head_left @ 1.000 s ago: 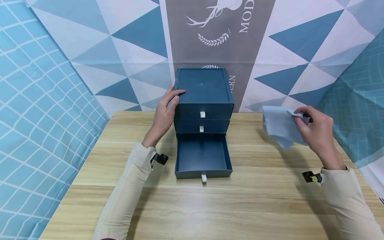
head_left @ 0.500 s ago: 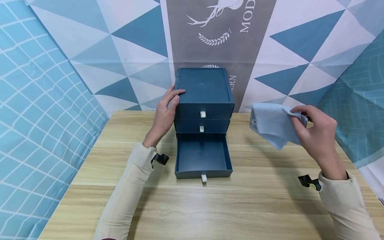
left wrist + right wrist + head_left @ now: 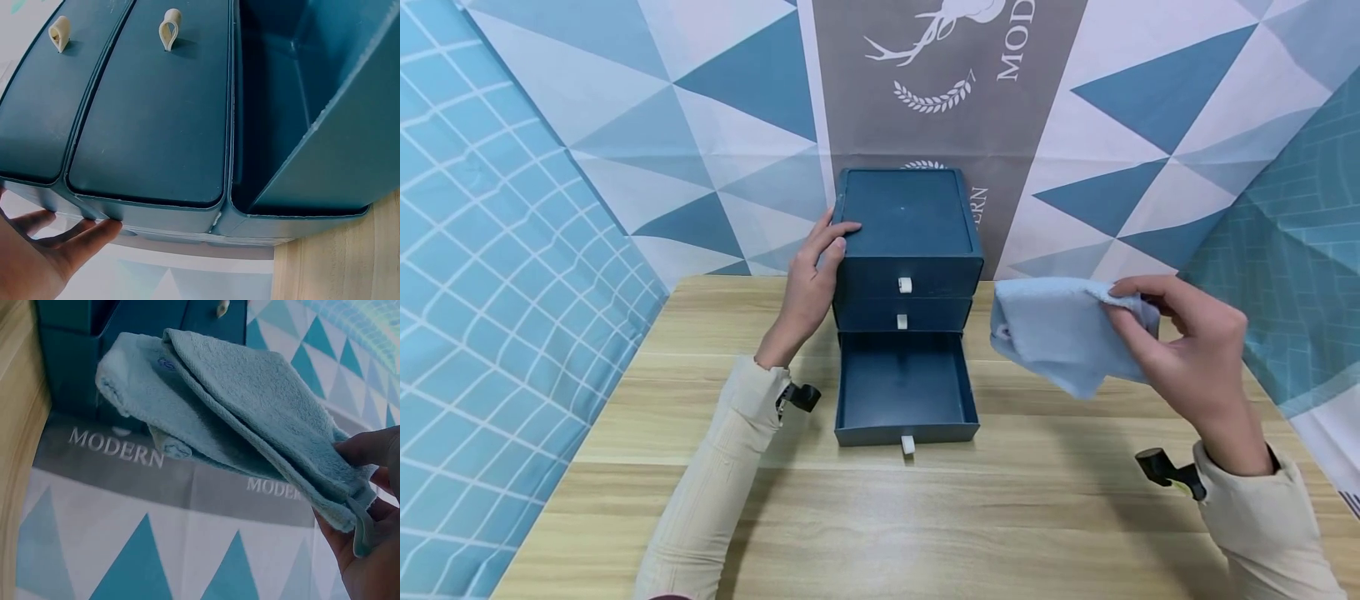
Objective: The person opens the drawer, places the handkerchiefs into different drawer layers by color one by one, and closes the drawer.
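Observation:
A dark blue three-drawer cabinet stands at the back of the table. Its bottom drawer is pulled out and its inside looks bare; the upper two are closed. My left hand rests against the cabinet's left side, with a finger over the top edge; in the left wrist view the fingertips touch the side wall. To the right, my right hand pinches a folded light blue towel by one corner, above the table. The right wrist view shows the towel's fold and a hanging loop near the thumb.
The wooden table extends in front of the open drawer. Behind the cabinet hangs a patterned backdrop with triangles and a grey panel. A blue gridded curtain borders the left side. White loop pulls stick out of the drawers.
My right hand has carried the towel leftward, closer to the cabinet, and slightly toward me. The left hand and the cabinet have kept their places.

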A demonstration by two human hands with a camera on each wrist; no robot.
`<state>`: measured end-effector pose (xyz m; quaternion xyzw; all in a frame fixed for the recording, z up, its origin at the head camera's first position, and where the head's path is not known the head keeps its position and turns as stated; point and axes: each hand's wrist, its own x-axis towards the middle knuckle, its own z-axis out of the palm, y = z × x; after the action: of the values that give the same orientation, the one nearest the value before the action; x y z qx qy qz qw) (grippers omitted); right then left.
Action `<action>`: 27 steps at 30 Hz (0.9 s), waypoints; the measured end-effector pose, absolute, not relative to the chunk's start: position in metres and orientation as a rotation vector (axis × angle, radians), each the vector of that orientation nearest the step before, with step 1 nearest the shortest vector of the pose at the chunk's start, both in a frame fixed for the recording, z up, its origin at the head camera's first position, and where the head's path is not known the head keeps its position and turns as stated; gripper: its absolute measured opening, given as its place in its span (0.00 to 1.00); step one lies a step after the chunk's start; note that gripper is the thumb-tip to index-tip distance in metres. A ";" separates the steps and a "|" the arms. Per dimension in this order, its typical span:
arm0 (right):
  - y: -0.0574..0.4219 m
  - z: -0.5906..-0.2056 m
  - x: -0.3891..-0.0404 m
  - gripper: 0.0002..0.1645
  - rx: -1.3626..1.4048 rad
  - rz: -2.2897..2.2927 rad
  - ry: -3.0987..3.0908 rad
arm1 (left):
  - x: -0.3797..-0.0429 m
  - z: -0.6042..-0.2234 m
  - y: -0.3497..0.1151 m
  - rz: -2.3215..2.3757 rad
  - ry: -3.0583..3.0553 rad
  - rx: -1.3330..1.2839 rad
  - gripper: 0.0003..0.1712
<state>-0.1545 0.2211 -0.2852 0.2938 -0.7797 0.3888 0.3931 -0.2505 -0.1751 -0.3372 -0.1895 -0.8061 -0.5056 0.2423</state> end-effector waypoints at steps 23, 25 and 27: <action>0.158 -0.288 -0.147 0.22 1.049 0.881 -1.965 | -0.252 -0.338 -0.172 -1.415 -2.195 -0.518 0.21; 0.151 -0.289 -0.147 0.19 1.084 0.868 -1.961 | -0.252 -0.338 -0.173 -1.425 -2.187 -0.515 0.21; 0.144 -0.290 -0.149 0.15 1.124 0.867 -1.953 | -0.252 -0.338 -0.173 -1.427 -2.187 -0.512 0.21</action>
<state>-0.1492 0.1441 -0.2904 0.4353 -0.7559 0.3357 0.3557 -0.2524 -0.1734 -0.3378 -0.1868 -0.7982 -0.5209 0.2379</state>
